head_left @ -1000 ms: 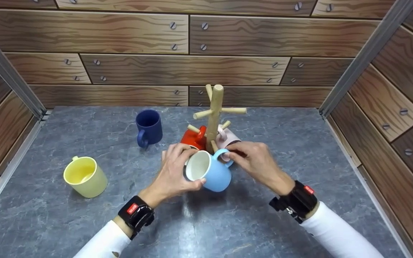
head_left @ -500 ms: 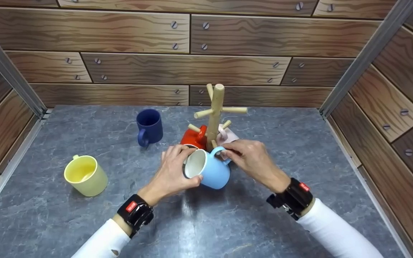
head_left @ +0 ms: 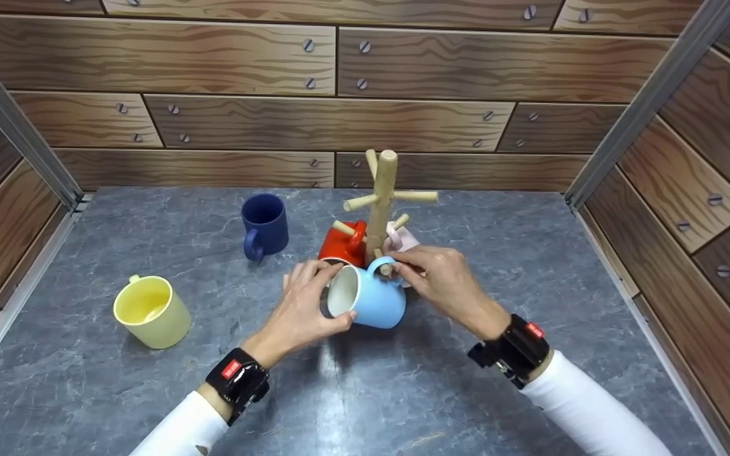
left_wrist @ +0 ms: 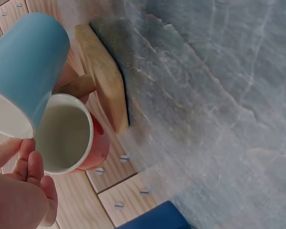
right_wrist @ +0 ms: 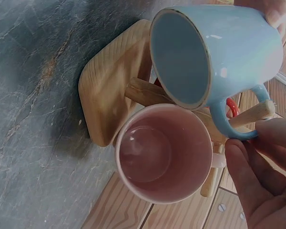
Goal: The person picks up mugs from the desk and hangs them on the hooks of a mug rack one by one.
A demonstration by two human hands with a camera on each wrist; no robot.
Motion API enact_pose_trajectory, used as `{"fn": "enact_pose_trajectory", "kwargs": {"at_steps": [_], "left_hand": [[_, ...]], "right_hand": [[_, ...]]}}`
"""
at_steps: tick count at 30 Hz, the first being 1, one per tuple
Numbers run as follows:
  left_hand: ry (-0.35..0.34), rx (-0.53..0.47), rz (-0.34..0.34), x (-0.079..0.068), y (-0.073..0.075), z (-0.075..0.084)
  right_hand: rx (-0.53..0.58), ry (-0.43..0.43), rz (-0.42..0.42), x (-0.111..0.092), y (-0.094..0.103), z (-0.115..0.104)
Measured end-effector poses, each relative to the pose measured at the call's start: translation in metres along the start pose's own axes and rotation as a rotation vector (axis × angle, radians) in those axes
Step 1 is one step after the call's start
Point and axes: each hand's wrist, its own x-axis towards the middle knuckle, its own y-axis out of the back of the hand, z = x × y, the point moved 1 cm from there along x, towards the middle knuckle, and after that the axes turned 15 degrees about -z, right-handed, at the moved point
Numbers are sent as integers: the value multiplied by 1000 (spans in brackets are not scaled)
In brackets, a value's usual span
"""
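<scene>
A light blue mug (head_left: 379,303) lies tilted at the front of a wooden mug tree (head_left: 381,209), its mouth facing left. My left hand (head_left: 305,303) grips the mug by its rim, thumb below and fingers above. My right hand (head_left: 444,278) pinches the mug's handle (right_wrist: 224,121) between thumb and fingers. In the right wrist view a lower peg (right_wrist: 252,114) of the tree passes through that handle. Behind the blue mug, a red mug (head_left: 342,244) and a pale pink mug (right_wrist: 164,152) hang on other lower pegs.
A dark blue mug (head_left: 265,227) stands left of the tree, and a yellow mug (head_left: 153,311) farther left toward the front. The tree's upper pegs (head_left: 416,196) carry no mugs. Wood-patterned walls (head_left: 238,60) enclose the grey tabletop (head_left: 213,405) at back and sides.
Both hands have brought the light blue mug slightly left and back toward the mug tree. The peg tip now shows through its handle. The other mugs have stayed put.
</scene>
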Motion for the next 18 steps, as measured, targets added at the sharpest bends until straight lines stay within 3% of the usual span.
{"fn": "enact_pose_trajectory", "kwargs": {"at_steps": [9, 18], "left_hand": [[16, -1, -28, -1, -6, -4], [50, -26, -62, -4, -10, -4]], "right_hand": [[38, -67, -8, 4, -1, 1], [37, -76, -5, 7, -1, 3]]}}
